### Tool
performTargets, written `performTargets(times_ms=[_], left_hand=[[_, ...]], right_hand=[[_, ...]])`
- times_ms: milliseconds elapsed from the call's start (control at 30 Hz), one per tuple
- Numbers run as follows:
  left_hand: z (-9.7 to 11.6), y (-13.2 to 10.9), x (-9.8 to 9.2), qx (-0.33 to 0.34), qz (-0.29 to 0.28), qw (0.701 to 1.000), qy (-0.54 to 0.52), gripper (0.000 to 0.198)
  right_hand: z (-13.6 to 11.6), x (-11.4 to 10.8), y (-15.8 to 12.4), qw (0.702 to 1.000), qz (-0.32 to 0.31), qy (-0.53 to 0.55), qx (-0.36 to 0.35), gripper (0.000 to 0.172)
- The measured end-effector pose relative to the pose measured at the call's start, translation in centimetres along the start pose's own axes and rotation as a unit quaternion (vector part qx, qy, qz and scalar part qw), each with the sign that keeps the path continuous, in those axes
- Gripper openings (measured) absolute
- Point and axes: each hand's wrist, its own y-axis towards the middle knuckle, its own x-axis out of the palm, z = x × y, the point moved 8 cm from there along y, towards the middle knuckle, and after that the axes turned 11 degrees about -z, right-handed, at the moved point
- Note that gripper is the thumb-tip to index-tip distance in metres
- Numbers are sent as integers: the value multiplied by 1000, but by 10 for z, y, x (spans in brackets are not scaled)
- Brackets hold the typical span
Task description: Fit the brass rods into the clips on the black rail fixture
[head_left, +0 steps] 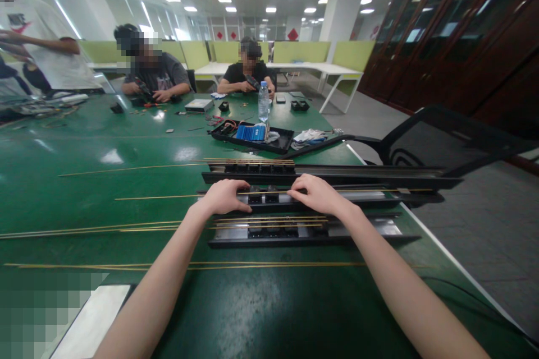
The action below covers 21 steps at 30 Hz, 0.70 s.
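My left hand (227,196) spans the middle black metal channel (366,202), its thumb on the near wall and fingers on the far wall. Small black blocks (264,195) sit inside this channel, just right of that hand. Beyond the blocks, my right hand (314,192) is closed in a pinch on a thin brass rod (158,197). The rod runs lengthwise along the channel and sticks out past its left end. Both hands partly hide the rod and the channel.
A far channel (379,175) and a near channel (379,237) hold black blocks and more brass rods. Loose rods (105,266) lie on the green table (252,303). Behind are a black tray (217,132), a water bottle (263,102), gloves (309,138) and co-workers. A chair (455,140) stands right.
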Motion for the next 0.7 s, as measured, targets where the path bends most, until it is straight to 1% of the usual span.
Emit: performTargets(times_ms=[700], left_hand=[[0,0,0,2,2,1000,2,74]], right_hand=[[8,0,-4,1000,-13,25,-1,31]])
